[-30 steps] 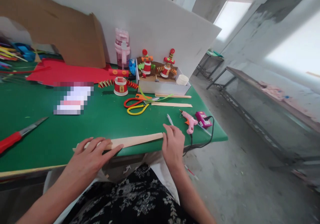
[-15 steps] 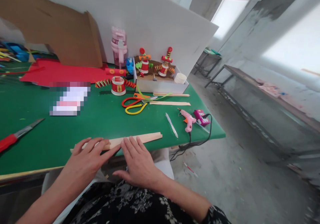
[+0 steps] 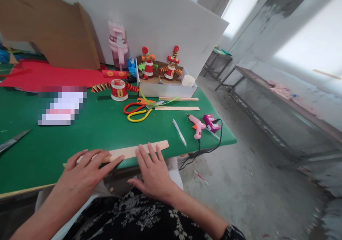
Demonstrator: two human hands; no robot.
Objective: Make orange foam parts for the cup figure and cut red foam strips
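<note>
A pale paper strip [image 3: 128, 152] lies along the front edge of the green table, folded or layered lengthwise as far as I can see. My left hand [image 3: 84, 168] presses on its left part, fingers stretched and thumb apart, covering that stretch. Toward the strip's right end, my right hand [image 3: 153, 168] rests flat with spread fingers on top of it. Beyond the hands lie scissors [image 3: 140, 117] with one red and one yellow handle, and a white pen [image 3: 179, 132]. Another pale strip [image 3: 177, 108] is behind them.
A pink glue gun [image 3: 197, 126] and a purple box [image 3: 212, 123] with a black cable sit near the right corner. Red-and-white paper-cup figures, one a red cup [image 3: 119, 90], stand by a white box [image 3: 165, 91]. A knife blade [image 3: 16, 140] lies at left.
My right hand has slid right along the strip, widening the gap between the hands. The two edges at the strip's right end now look lined up. The view has shifted slightly.
</note>
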